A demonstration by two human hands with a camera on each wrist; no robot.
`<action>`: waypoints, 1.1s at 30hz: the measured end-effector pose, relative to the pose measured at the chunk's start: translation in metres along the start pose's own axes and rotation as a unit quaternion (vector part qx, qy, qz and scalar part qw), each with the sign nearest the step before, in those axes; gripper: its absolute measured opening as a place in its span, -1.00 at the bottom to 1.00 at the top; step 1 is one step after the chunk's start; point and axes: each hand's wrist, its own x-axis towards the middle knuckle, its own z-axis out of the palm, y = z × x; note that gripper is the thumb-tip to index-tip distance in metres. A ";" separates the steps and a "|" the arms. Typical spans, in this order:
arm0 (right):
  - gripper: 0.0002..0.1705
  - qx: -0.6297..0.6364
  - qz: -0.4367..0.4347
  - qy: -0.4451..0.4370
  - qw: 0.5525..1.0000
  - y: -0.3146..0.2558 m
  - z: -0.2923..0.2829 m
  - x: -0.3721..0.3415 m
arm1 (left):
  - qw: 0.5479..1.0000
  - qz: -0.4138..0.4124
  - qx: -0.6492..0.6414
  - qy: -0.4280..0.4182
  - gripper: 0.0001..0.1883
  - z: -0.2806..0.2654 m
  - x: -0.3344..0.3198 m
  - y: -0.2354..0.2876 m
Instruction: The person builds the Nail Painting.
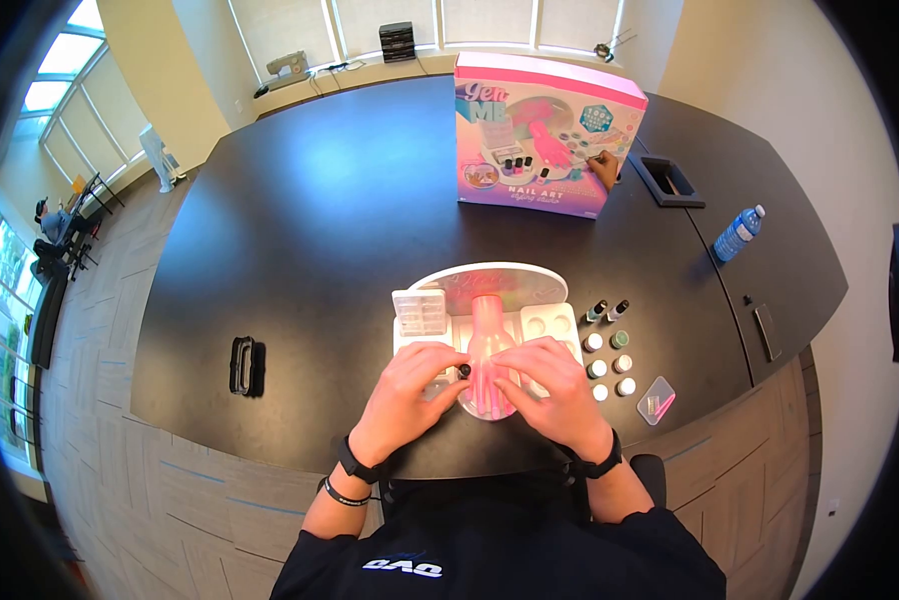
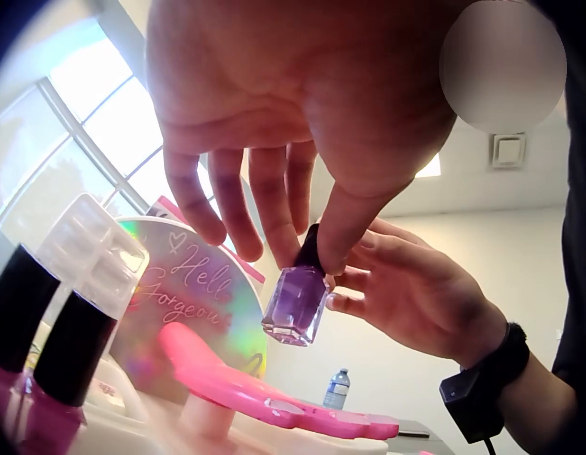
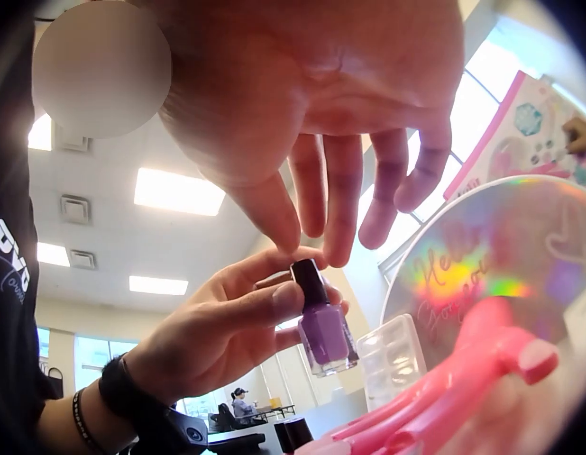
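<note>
In the left wrist view, a nail polish bottle with purple polish and a black cap hangs upright. My left hand pinches it by the cap between thumb and fingers. Close by, my right hand has its fingers extended and loosely bent, the fingertips right by the cap in the right wrist view. Under both hands lies a pink model hand on a white nail art station, fingers toward me. Behind it stands a shiny, rounded panel with lettering.
Right of the station stand several small jars, two dark-capped bottles and a small clear tray. A clear compartment case props up at left. Farther off are the nail art box, a water bottle and a black frame-like object.
</note>
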 end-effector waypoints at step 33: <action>-0.81 -0.120 0.124 0.113 0.979 0.052 -0.078 -0.034 | 0.987 -0.094 0.085 -0.101 -0.73 -0.017 -0.025 -0.036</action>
